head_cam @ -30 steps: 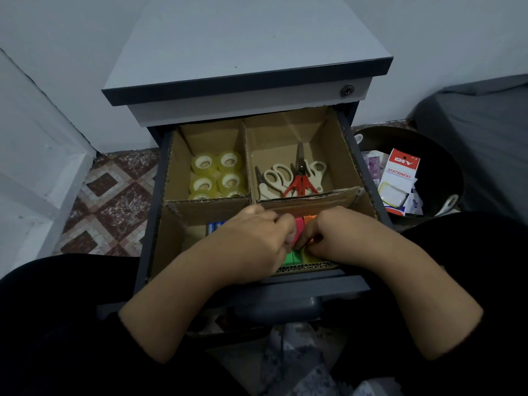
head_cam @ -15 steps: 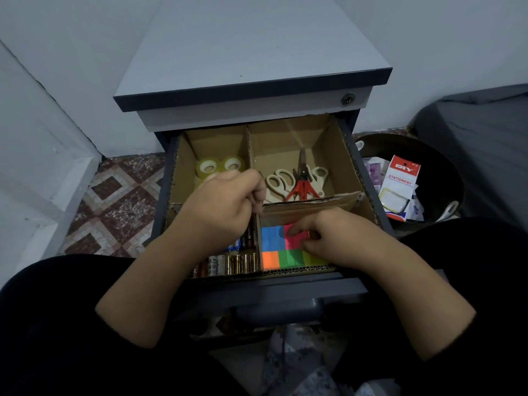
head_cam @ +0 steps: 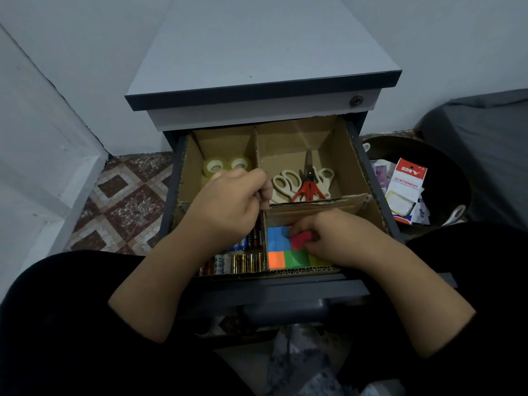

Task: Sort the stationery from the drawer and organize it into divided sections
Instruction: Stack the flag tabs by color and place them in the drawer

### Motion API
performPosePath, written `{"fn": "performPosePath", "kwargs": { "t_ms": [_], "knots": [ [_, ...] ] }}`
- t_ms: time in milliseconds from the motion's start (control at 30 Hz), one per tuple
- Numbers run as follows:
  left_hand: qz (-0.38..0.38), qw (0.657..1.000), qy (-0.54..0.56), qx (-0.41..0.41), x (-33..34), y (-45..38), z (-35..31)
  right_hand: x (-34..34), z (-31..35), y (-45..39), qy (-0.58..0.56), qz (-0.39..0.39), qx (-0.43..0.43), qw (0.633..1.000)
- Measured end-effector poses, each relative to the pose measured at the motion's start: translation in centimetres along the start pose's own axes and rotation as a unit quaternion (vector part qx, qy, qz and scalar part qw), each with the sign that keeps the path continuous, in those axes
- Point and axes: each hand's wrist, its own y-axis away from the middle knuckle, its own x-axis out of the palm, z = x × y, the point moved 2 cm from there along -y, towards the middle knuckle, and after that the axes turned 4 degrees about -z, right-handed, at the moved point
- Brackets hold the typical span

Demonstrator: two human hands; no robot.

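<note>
We sort sticky notes in the drawer (head_cam: pixel 368 155).
Right hand (head_cam: pixel 328 238) pinches pink pad (head_cam: pixel 300 240) at 5 o'clock; left hand (head_cam: pixel 228 204) curled on cardboard divider (head_cam: pixel 258 155).

Right hand (head_cam: pixel 328 238) pinches pink pad (head_cam: pixel 300 239) (left hand (head_cam: pixel 231 204) curled).

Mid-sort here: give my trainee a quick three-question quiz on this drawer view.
1. True or false: the scissors lie in the back right section.
2. Which section holds the batteries? A front left, B back left, C front right.
3. Fill in: the right hand pinches a ____ note pad.

Key: 1 true. 2 A. 3 pink; it sits among coloured sticky notes, while the left hand grips the cardboard divider.
</note>
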Motion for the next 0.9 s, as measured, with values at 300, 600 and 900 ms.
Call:
{"fn": "performPosePath", "kwargs": {
  "t_ms": [300,600,900],
  "knots": [
    [-0.001,1.0,-0.002,0.003,0.1,-0.1,0.1,0.0,1.3,-0.9,0.03,0.003,-0.017,0.999],
    [0.004,1.0,-0.011,0.002,0.4,0.0,0.4,0.1,1.4,-0.8,0.021,0.013,-0.027,0.999],
    [0.008,1.0,-0.004,-0.005,0.5,0.0,0.3,0.2,1.4,-0.7,0.005,0.011,-0.034,0.999]
  ]
}}
